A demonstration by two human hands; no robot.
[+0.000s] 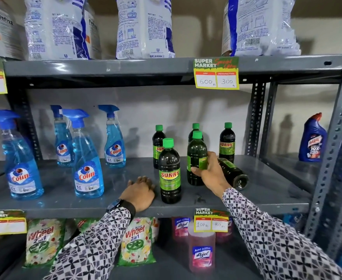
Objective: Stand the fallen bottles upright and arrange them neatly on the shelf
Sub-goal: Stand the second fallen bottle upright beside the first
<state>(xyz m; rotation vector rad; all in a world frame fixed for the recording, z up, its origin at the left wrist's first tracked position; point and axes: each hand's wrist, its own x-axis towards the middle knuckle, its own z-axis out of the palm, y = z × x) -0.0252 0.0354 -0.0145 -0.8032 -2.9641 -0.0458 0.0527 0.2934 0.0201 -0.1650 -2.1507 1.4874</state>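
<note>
On shelf [267, 178]: "SUNNY" bottles [170, 172].

Your right hand [207, 170] grips an upright Sunny bottle [196, 158] around its label on the grey middle shelf [113, 195]. Just behind that hand, a fallen Sunny bottle [233, 172] lies on its side, base toward you. Your left hand [141, 191] rests flat on the shelf, beside the front Sunny bottle [169, 172]. Three more green-capped bottles stand behind, and Colin spray bottles [87, 158] stand to the left.
</note>
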